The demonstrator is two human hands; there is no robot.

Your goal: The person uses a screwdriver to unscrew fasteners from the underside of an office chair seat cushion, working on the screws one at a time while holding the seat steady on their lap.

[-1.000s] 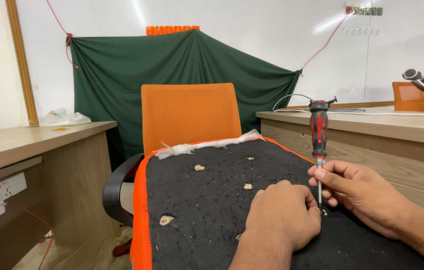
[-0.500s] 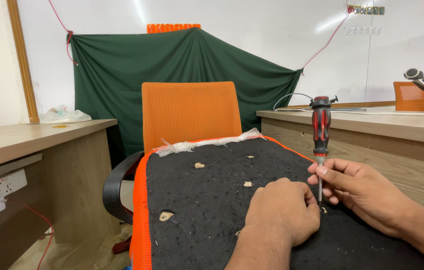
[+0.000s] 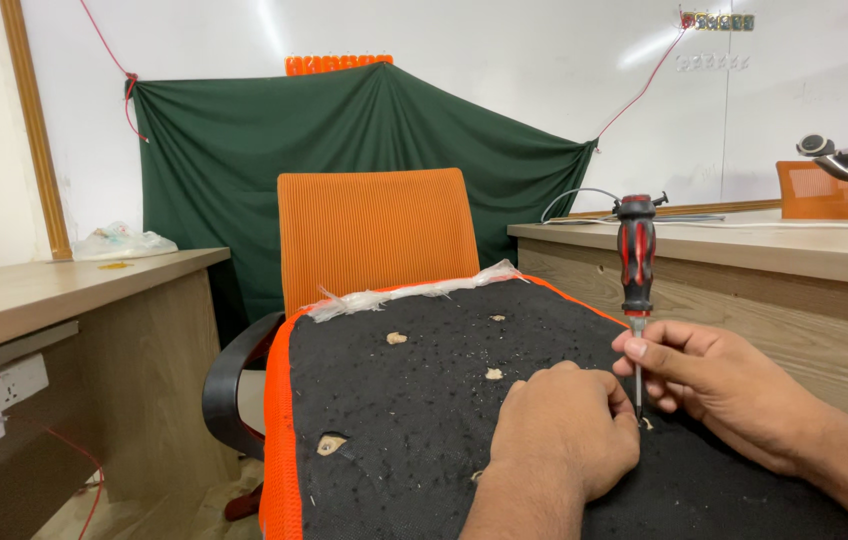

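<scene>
Fingers (image 3: 649,350) of your right hand (image 3: 734,400) are pinching the upright red-and-black screwdriver (image 3: 636,290); your clenched left hand (image 3: 564,430) is bracing the black fabric panel (image 3: 414,420); keep it vertical.

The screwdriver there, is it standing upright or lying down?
Upright: the screwdriver has its red-and-black handle on top, its thin shaft pinched by the right hand, tip down on the black panel.
</scene>
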